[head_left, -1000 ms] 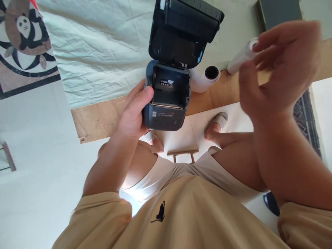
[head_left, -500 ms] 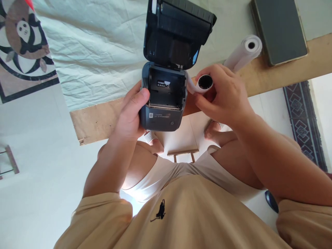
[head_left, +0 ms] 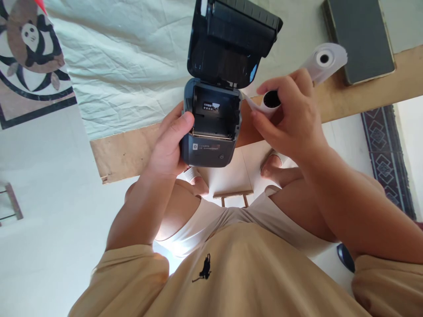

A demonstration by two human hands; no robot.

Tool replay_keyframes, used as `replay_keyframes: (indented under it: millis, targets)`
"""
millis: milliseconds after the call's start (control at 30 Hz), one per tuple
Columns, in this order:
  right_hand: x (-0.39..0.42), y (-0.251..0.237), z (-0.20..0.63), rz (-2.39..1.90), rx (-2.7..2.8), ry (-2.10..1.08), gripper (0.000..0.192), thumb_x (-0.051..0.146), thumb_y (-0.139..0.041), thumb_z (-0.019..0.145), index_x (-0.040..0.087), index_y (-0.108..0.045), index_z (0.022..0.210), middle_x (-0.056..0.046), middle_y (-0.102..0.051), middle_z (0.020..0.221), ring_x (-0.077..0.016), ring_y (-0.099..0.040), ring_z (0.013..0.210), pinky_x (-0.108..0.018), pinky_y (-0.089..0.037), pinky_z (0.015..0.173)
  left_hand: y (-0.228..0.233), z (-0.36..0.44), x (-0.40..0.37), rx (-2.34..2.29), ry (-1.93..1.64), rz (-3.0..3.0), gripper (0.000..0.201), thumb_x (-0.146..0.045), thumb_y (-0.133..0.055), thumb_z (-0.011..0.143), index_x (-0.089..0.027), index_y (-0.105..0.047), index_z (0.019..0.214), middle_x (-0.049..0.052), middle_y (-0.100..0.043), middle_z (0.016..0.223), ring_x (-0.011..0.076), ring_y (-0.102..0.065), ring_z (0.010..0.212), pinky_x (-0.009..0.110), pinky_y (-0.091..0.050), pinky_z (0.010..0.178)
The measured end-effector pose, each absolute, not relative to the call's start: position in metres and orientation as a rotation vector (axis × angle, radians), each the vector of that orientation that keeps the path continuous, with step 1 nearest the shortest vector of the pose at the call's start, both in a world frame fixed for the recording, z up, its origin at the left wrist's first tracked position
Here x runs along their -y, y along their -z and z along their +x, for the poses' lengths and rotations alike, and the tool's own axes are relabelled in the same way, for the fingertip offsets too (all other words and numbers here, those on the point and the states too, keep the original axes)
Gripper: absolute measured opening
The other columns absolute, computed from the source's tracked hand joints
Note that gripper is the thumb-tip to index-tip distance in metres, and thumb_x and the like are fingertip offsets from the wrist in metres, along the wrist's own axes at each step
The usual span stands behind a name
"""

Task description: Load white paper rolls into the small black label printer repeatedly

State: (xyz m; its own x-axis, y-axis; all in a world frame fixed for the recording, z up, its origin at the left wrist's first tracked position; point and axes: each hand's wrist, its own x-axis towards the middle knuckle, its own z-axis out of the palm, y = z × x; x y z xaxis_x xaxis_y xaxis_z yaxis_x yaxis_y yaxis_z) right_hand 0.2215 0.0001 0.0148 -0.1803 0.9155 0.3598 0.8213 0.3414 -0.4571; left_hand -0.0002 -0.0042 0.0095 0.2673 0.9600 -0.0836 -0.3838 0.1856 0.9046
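A dark label printer (head_left: 211, 149) is held over the table edge, gripped on its left side by my left hand (head_left: 170, 145). Its lid (head_left: 228, 48) is swung up, and the bay inside holds no roll. To the right of the printer, my right hand (head_left: 294, 112) pinches a small white paper roll (head_left: 268, 108) with a dark hollow core, a short loose flap of paper pointing at the printer. Behind that hand lies another white paper roll (head_left: 333, 56) with a small core, its loose end spread to the right.
A dark flat tablet-like device (head_left: 361, 39) lies at the far right of the table. Pale green cloth (head_left: 132, 66) covers the wooden table (head_left: 125, 154). My legs and a small wooden stool (head_left: 233, 193) are below. A panda-patterned mat (head_left: 33, 66) is at the far left.
My right hand has moved slightly right with the small roll, away from the printer. The printer has shifted a little right. The other roll has turned and its end now flares out.
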Motion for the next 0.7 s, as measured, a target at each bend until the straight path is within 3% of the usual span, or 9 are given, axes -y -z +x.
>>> replay_keyframes:
  millis: [100, 267, 467, 600, 700]
  targets:
    - [-0.0008, -0.0144, 0.2223, -1.504, 2.0, -0.184, 0.027, 0.032, -0.058, 0.079, 0.022, -0.055, 0.104, -0.006, -0.053, 0.094, -0.0136, -0.053, 0.088, -0.03, -0.049, 0.078, -0.0106, -0.0004, 0.0049, -0.818, -1.089, 0.908, 0.03, -0.049, -0.059, 0.085, -0.022, -0.067, 0.093, 0.003, -0.07, 0.089, 0.0262, -0.067, 0.105, 0.033, -0.061, 0.079]
    - [-0.0004, -0.0124, 0.2236, -1.428, 2.057, -0.205, 0.038, 0.016, -0.049, 0.075, 0.021, -0.05, 0.112, -0.006, -0.055, 0.101, -0.0133, -0.054, 0.091, -0.03, -0.05, 0.082, -0.0093, -0.0008, 0.0043, -0.787, -1.097, 0.902, 0.029, -0.049, -0.06, 0.085, -0.02, -0.066, 0.091, 0.004, -0.07, 0.088, 0.0263, -0.068, 0.103, 0.033, -0.06, 0.081]
    - [0.0003, -0.0135, 0.2226, -1.491, 2.013, -0.222, 0.029, 0.03, -0.057, 0.08, 0.023, -0.055, 0.108, -0.007, -0.055, 0.102, -0.0149, -0.054, 0.093, -0.031, -0.051, 0.08, -0.0079, -0.0005, 0.004, -0.815, -1.091, 0.904, 0.033, -0.053, -0.061, 0.083, -0.021, -0.066, 0.089, 0.004, -0.07, 0.089, 0.0274, -0.068, 0.105, 0.034, -0.061, 0.082]
    - [0.0, -0.013, 0.2236, -1.422, 2.049, -0.283, 0.048, 0.014, -0.048, 0.075, 0.021, -0.047, 0.122, -0.005, -0.06, 0.108, -0.0131, -0.057, 0.092, -0.031, -0.052, 0.088, -0.0093, -0.0003, 0.0043, -0.779, -1.106, 0.916, 0.031, -0.048, -0.059, 0.086, -0.02, -0.068, 0.096, 0.004, -0.07, 0.086, 0.0262, -0.068, 0.104, 0.034, -0.06, 0.086]
    - [-0.0002, -0.0125, 0.2231, -1.402, 2.08, -0.274, 0.043, 0.014, -0.049, 0.075, 0.02, -0.052, 0.118, -0.006, -0.059, 0.103, -0.0142, -0.057, 0.097, -0.03, -0.053, 0.088, -0.0093, -0.001, 0.0044, -0.764, -1.093, 0.903, 0.03, -0.046, -0.059, 0.086, -0.02, -0.068, 0.097, 0.004, -0.07, 0.085, 0.0254, -0.069, 0.101, 0.033, -0.06, 0.084]
